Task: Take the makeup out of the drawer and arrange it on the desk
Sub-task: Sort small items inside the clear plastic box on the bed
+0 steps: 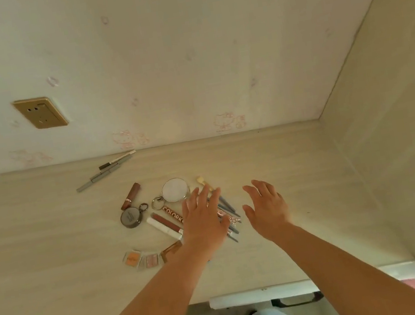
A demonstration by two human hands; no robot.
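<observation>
Under left hand (203, 222): brushes (227, 206); right hand (266, 206) beside

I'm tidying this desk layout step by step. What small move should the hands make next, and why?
Probably lower the left hand onto the blue-grey brushes beneath it and straighten them. They lie crossed in a loose heap beside the round mirror, while both hands hover open; the right hand holds nothing.

On the desk (268, 152), 3 pencils (105, 171) lie at 11 o'clock of the round mirror (174, 189); the lipstick (131, 195) at its 9; palettes (142, 259) at 7.
</observation>
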